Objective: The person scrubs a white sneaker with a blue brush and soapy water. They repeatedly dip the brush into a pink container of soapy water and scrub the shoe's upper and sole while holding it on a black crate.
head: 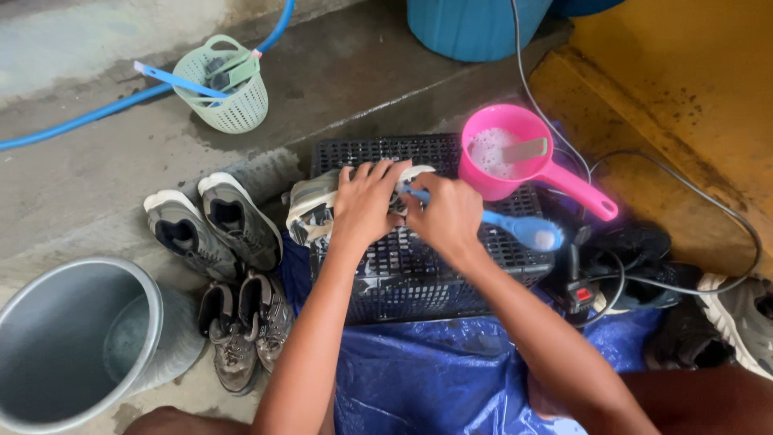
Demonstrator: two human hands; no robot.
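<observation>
1. Our left hand (364,203) presses down on a grey and white shoe (316,211), fingers (378,171) spread and curled over its upper to hold it steady.
2. Our right hand (448,216) is closed around a blue scrubbing brush (515,228); its fingers wrap the handle, and the brush's front end meets the shoe between our two hands, while the round back end sticks out to the right.
3. The shoe lies on its side on an upturned black plastic crate (419,278), which serves as our counter. The crate stands over a crumpled blue plastic sheet (435,379).
4. We judge the scrubbing of this shoe to be under way: no foam shows on it, and we cannot tell how clean it is.
5. Left of the crate, on the concrete floor (97,185), two pairs wait: grey trainers (213,225) and, nearer us, brown laced shoes (245,326). At the far right lie dark shoes (644,266) tangled with cables (684,173) and one more light shoe (741,318). So most of the washing looks still to be done.
6. A pink dipper (523,173) rests on the crate's far right corner, holding soapy, bubbly water and a flat grey object.
7. A grey metal bucket (48,346) at the lower left holds a little water.
8. A pale green basket (229,93) farther back holds brushes, beside a blue hose (72,125). A blue tub (475,28) stands at the top; its contents are hidden.
</observation>
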